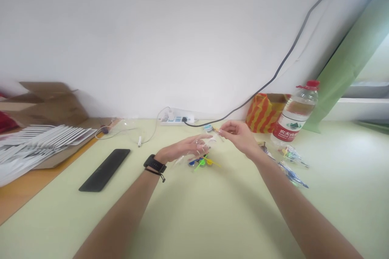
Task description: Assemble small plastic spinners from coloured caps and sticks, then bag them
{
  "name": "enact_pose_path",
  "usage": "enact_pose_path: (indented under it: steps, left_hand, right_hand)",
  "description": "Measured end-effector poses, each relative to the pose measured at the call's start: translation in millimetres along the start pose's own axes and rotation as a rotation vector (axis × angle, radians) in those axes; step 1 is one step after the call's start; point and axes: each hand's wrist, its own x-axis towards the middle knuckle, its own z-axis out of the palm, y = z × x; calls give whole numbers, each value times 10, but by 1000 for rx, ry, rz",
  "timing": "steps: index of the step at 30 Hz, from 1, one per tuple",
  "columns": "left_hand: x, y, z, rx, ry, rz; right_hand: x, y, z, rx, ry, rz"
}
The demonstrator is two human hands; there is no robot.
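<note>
My left hand (pixel 190 148), wearing a black watch, reaches over small colourful plastic pieces with its fingers stretched out and apart. Below its fingers lie a blue piece (pixel 192 163), a green piece (pixel 201 163) and a yellow piece (pixel 212 162) with thin stems. Clear plastic film (pixel 180 162) shows under the palm. My right hand (pixel 238 134) is raised to the right, thumb and fingertips pinched together at something small and pale that is too blurred to name. Behind the hands lies a small light-blue item (pixel 208 128).
A black slab (pixel 105 170) and stacked white strips (pixel 45 145) by a cardboard box (pixel 57 105) are left. A power strip (pixel 179 118) with a dark cable (pixel 273 77) sits by the wall. Right are a water bottle (pixel 294 113), red-yellow bag (pixel 258 113) and small packets (pixel 292 175).
</note>
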Motion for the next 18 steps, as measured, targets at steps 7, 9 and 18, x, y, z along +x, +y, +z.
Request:
enact_pose_path:
  steps: [7, 9, 18]
  left_hand:
    - [9, 84, 59, -6, -12, 2]
    - [1, 76, 28, 4, -4, -6]
    - [-111, 20, -172, -46, 69, -44]
  right_hand:
    - [-14, -10, 74, 4, -37, 0]
    - [-10, -8, 74, -7, -55, -20]
    - [0, 262, 86, -257, -304, -4]
